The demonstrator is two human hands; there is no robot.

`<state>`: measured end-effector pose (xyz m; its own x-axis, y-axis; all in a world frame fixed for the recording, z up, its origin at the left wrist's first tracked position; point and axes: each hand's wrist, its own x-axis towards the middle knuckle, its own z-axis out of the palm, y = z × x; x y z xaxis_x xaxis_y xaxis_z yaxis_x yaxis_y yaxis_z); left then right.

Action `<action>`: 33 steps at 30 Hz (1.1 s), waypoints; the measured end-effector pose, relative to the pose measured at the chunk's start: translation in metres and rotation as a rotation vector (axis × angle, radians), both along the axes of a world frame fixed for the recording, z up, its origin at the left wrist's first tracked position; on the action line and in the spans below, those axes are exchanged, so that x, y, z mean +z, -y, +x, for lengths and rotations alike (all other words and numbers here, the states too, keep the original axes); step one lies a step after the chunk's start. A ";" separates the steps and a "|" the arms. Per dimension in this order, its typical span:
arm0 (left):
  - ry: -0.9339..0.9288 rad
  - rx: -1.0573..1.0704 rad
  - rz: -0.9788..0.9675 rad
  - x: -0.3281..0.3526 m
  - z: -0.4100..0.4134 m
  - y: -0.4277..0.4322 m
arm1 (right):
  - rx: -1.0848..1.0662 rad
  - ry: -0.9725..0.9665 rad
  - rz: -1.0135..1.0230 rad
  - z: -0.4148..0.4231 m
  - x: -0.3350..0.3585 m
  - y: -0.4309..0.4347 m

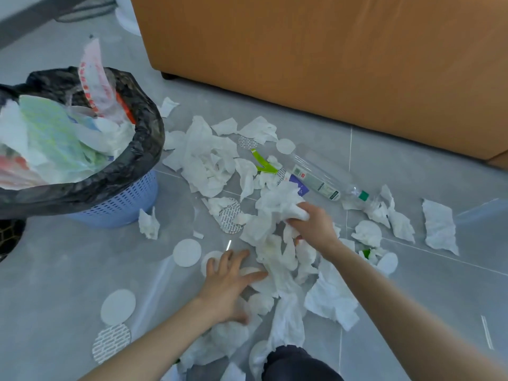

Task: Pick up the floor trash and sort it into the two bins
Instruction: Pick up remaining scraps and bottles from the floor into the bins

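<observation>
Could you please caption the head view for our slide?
Right hand grips crumpled tissues, left hand spread open over floor litter, beside a full blue bin lined with a black bag.

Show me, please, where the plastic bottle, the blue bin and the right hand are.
plastic bottle (316, 180): head view, on its label.
blue bin (121, 204): head view, on its perforated wall.
right hand (316, 225): head view, on its back; it grips crumpled tissue (277, 202).

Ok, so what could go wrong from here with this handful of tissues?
The blue bin is already heaped above its black liner, so the tissue wad gripped by the right hand may slide back off. Loose pieces hang from that wad and could drop on the way. The clear plastic bottle lies among the tissues, so it might get scooped into the wrong bin.
</observation>
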<state>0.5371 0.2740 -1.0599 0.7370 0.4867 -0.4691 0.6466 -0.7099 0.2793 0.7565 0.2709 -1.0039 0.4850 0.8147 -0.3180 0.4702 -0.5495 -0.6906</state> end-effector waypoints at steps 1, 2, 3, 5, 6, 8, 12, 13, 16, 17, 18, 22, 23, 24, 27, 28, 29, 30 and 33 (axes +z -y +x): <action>0.016 0.026 0.009 -0.002 -0.001 0.001 | -0.029 -0.067 0.038 -0.001 0.007 -0.004; 0.048 0.067 0.015 -0.003 -0.002 0.002 | -0.055 -0.129 0.067 -0.003 0.014 -0.007; 0.089 0.117 0.019 -0.003 -0.003 0.001 | -0.073 -0.193 0.091 -0.004 0.021 -0.010; 0.157 0.201 0.042 -0.003 -0.006 -0.004 | -0.091 -0.289 0.101 -0.007 0.033 -0.014; 0.174 0.229 0.055 -0.004 -0.008 -0.008 | -0.092 -0.332 0.100 -0.009 0.036 -0.015; 0.213 0.287 0.042 -0.004 -0.015 -0.016 | -0.110 -0.419 0.102 -0.013 0.039 -0.016; 0.301 0.457 -0.081 -0.002 -0.036 -0.028 | -0.168 -0.581 0.078 -0.021 0.037 -0.015; 0.353 0.519 -0.097 0.000 -0.040 -0.030 | -0.189 -0.635 0.069 -0.023 0.037 -0.014; 0.502 0.691 -0.088 0.010 -0.045 -0.041 | -0.234 -0.763 0.070 -0.025 0.040 -0.015; 0.541 0.741 -0.082 0.017 -0.045 -0.046 | -0.240 -0.807 0.085 -0.026 0.044 -0.015; 0.581 0.781 -0.081 0.025 -0.043 -0.052 | -0.239 -0.853 0.108 -0.026 0.047 -0.017; 0.777 0.861 -0.062 0.073 -0.032 -0.074 | -0.225 -0.951 0.203 -0.031 0.068 -0.029; 0.822 0.867 -0.044 0.086 -0.029 -0.079 | -0.230 -0.956 0.226 -0.033 0.073 -0.033; 0.860 0.873 -0.018 0.099 -0.026 -0.085 | -0.226 -0.962 0.254 -0.036 0.079 -0.038; 0.978 0.870 0.055 0.132 -0.020 -0.098 | -0.180 -0.977 0.323 -0.049 0.100 -0.055; 1.017 0.870 0.073 0.142 -0.020 -0.103 | -0.161 -0.976 0.343 -0.055 0.108 -0.061; 1.051 0.873 0.089 0.151 -0.020 -0.107 | -0.146 -0.979 0.362 -0.061 0.115 -0.067; 1.088 0.879 0.107 0.160 -0.024 -0.113 | -0.125 -0.983 0.380 -0.068 0.125 -0.075; 1.184 0.929 0.116 0.186 -0.043 -0.130 | -0.022 -0.945 0.408 -0.093 0.148 -0.103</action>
